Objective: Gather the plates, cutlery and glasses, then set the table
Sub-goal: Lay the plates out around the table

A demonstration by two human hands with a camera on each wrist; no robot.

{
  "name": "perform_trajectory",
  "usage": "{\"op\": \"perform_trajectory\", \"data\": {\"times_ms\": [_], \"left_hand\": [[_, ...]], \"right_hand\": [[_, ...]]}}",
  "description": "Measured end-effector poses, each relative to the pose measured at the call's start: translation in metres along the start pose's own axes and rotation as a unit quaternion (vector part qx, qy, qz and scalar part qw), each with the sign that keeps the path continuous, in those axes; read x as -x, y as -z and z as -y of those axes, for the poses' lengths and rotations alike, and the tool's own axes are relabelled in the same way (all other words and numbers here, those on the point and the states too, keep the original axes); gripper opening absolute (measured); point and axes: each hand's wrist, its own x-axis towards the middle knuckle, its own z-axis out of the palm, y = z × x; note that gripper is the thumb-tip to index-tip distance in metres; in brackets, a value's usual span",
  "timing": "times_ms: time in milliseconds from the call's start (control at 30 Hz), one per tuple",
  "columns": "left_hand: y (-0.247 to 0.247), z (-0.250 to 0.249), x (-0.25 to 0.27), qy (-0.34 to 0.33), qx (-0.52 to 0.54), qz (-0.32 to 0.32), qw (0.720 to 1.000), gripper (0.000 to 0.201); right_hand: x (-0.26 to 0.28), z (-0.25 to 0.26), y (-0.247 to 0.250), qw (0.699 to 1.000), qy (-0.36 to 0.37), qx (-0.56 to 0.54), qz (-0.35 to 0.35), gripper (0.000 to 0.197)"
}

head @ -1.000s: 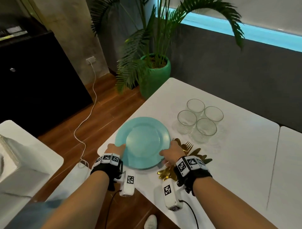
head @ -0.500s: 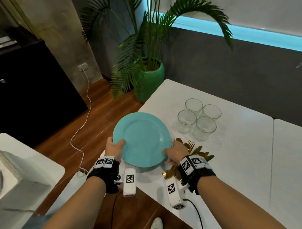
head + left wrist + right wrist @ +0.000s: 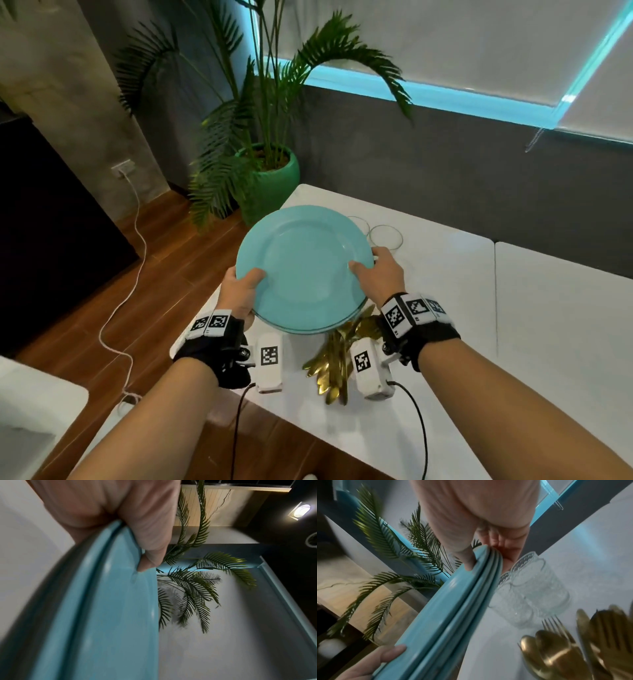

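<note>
A stack of turquoise plates (image 3: 305, 270) hangs in the air above the white table (image 3: 445, 308), tilted a little toward me. My left hand (image 3: 239, 291) grips its left rim, thumb on top. My right hand (image 3: 376, 274) grips the right rim the same way. The right wrist view shows several plate edges (image 3: 462, 601) pinched between thumb and fingers; the left wrist view shows the plate rim (image 3: 111, 601) under my thumb. Gold cutlery (image 3: 339, 359) lies in a heap on the table under the stack's near edge. Clear glasses (image 3: 385, 236) stand behind the plates, partly hidden.
A palm in a green pot (image 3: 270, 181) stands on the wooden floor past the table's far left corner. A white cable (image 3: 116, 318) trails across the floor from a wall socket. A dark cabinet (image 3: 51, 222) is at the left, and a white surface (image 3: 30, 411) at the near left.
Both hands have lifted the plate stack off the table and carried it up and to the right, over the glasses. The cutlery and the glasses have stayed in place.
</note>
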Motion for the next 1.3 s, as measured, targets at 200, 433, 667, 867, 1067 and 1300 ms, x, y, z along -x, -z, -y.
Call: {"op": "perform_trajectory", "data": {"times_ms": [200, 433, 667, 867, 1067, 1300], "left_hand": [[-0.08, -0.004, 0.025, -0.013, 0.014, 0.089, 0.996, 0.037], [-0.212, 0.019, 0.064, 0.048, 0.014, 0.166, 0.985, 0.049], [-0.363, 0.044, 0.094, 0.075, -0.067, 0.232, 0.967, 0.056], [-0.444, 0.094, 0.115, 0.081, -0.093, 0.237, 0.964, 0.055], [-0.478, 0.143, 0.107, 0.065, -0.122, 0.195, 0.971, 0.073], [-0.482, 0.166, 0.107, 0.024, -0.137, 0.132, 0.981, 0.054]], "right_hand": [[-0.006, -0.023, 0.084, 0.993, -0.039, -0.081, -0.078, 0.04], [-0.028, -0.093, 0.217, 0.975, -0.082, -0.178, -0.109, 0.037], [-0.038, -0.175, 0.351, 0.952, -0.104, -0.251, -0.143, 0.028], [-0.04, -0.244, 0.431, 0.892, -0.15, -0.343, -0.252, 0.017], [-0.035, -0.323, 0.473, 0.808, -0.197, -0.432, -0.348, 0.034], [-0.028, -0.409, 0.478, 0.75, -0.286, -0.437, -0.407, 0.034]]}}
